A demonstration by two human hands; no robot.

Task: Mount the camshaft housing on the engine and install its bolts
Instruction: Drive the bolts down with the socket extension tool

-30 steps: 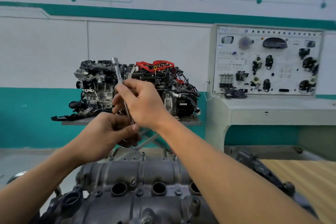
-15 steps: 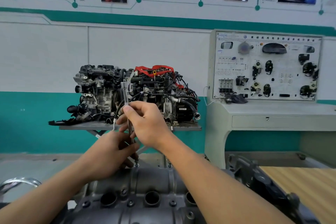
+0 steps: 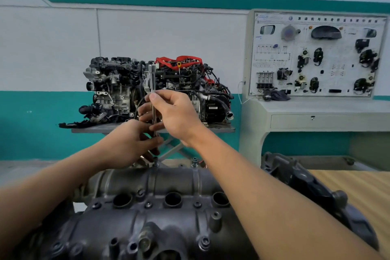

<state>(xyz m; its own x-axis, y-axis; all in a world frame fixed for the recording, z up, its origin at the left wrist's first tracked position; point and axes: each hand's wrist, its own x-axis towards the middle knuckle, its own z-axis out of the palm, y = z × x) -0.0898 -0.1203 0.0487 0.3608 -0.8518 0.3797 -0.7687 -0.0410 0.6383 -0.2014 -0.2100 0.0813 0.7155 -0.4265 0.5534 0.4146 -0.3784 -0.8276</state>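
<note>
Currently the right grip [image 3: 177, 116] pinches the upper shaft of a long socket driver [image 3: 152, 82] between thumb and curled fingers, holding it upright. Just below it and slightly to the left, the left grip [image 3: 128, 143] curls its fingers round the lower shaft, close above the tool's tip. That tip appears to sit on a bolt [image 3: 155, 163] at the far edge of the camshaft housing [image 3: 147, 186], directly under both grips. The housing lies across the engine, nearer the camera than the grips, with three round bores in a row. A second bolt [image 3: 194, 162] stands proud on the same far edge, right of the left grip and below the right grip's wrist. Beyond the grips, a display engine [image 3: 118, 91] with red hoses rests on a grey stand against the wall, and the driver's top end overlaps it. Well to the right of the right grip stands a training board [image 3: 316, 55] with mounted car parts. Low on that side a yellow desk [image 3: 358, 192] shows behind a dark casting [image 3: 306, 186].
</note>
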